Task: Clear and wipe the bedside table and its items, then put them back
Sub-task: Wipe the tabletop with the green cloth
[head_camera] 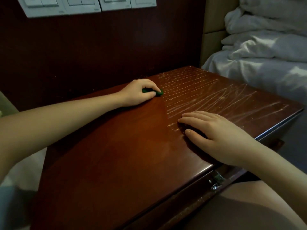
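Observation:
The bedside table [126, 146] has a dark red-brown wooden top with nothing standing on it. Pale streaks cover its right half; the left half looks smooth. My left hand [137, 93] grips a small green pad [155, 92] and holds it against the top near the back edge, at the left end of the streaks. My right hand [214, 135] rests flat on the top near the front right, fingers straight and pointing left. It holds nothing.
A dark wooden wall panel [99, 52] rises behind the table, with white switch plates [83, 5] at the top. A bed with rumpled white bedding [262, 55] lies to the right. A metal latch [216, 180] shows under the table's front edge.

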### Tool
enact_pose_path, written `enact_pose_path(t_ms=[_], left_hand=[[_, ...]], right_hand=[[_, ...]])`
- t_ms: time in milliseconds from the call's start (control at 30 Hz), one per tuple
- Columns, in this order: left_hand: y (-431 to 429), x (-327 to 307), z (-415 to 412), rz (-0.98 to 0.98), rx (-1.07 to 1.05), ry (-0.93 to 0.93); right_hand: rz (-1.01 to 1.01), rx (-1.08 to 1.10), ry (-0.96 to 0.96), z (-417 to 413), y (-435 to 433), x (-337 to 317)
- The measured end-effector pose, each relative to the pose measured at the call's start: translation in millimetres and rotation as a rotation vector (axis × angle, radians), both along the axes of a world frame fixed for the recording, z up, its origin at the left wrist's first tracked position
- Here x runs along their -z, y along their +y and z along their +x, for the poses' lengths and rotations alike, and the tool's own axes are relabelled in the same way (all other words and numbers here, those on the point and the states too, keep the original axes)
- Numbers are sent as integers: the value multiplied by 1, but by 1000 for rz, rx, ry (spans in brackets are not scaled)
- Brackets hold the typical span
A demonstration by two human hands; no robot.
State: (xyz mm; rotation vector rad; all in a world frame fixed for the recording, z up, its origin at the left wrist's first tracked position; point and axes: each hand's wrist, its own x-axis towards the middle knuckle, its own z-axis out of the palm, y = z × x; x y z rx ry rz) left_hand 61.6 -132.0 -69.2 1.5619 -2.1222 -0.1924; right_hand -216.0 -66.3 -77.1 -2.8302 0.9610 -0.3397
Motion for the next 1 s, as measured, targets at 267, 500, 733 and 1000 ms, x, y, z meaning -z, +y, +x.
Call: enact_pose_path(t_ms=[267, 500, 733, 1000], left_hand=[[-65, -1, 19, -27, -285, -40], [-98, -3, 18, -15, -474, -66], [-107, -4, 17, 7, -471, -68], [-98, -3, 17, 10, -354, -50]], right_hand=[[-10, -6, -8, -1, -2, 3], [-12, -6, -13, -1, -1, 3], [-13, -5, -23, -1, -1, 3], [-7, 3, -14, -1, -1, 2]])
